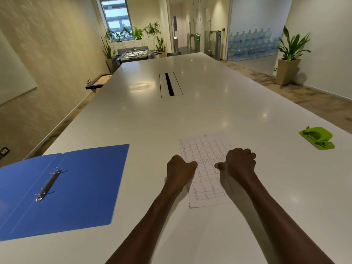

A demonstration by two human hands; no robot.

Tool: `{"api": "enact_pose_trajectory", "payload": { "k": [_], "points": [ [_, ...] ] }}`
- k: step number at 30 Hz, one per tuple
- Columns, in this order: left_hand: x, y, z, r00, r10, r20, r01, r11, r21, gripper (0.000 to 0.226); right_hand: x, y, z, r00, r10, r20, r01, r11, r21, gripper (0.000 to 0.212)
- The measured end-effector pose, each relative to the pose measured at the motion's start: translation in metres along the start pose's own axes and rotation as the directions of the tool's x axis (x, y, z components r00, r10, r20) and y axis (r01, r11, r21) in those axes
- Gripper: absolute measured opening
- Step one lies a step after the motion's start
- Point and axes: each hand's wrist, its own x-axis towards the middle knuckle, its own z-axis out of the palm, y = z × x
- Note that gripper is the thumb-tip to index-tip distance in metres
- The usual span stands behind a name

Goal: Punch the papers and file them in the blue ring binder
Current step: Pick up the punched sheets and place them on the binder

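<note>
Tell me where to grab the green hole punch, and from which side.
Take the green hole punch by its raised rounded lever, with the right hand, which is nearer. Come from above, thumb and fingers across the hump's two sides. The flat base plate hugs the white table and offers little edge, so the hump is likely the surest grip.

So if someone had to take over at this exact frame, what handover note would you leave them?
Left hand: fist curled, over the left edge of the papers; I cannot tell whether it grips them.
Right hand: fist curled, over their right side; grip equally unclear.
Papers: a thin stack with a printed grid, flat on the white table in front of the person.
Blue ring binder: lying open to the left, rings exposed, nothing filed in it.
Green hole punch: far right on the table, untouched.
Done: things laid out only.
Left: punch the papers, then thread them onto the rings.
</note>
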Motion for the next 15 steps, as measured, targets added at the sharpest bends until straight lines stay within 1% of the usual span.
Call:
{"api": "enact_pose_trajectory", "payload": {
  "k": [4,9,12,15],
  "points": [
    [0.003,-0.001,0.002,1.0,0.0,-0.005,0.0,0.998,0.059,0.032,0.005,-0.001,-0.001,0.999,0.03,0.033,-0.029,0.999,-0.03,0.068],
    [0.004,-0.004,0.003,0.998,0.067,-0.017,-0.064,0.985,0.162,0.038,0.013,0.002,-0.008,0.988,0.092,0.123,-0.1,0.993,0.064,0.075],
    [0.002,-0.003,0.004,0.992,0.129,-0.01,-0.123,0.966,0.227,0.038,0.017,0.005,-0.011,0.975,0.101,0.197,-0.125,0.986,0.111,0.088],
    [0.003,-0.003,0.004,0.987,0.163,0.007,-0.16,0.958,0.238,0.038,0.021,0.007,-0.012,0.97,0.107,0.217,-0.138,0.981,0.134,0.101]
  ]
}}
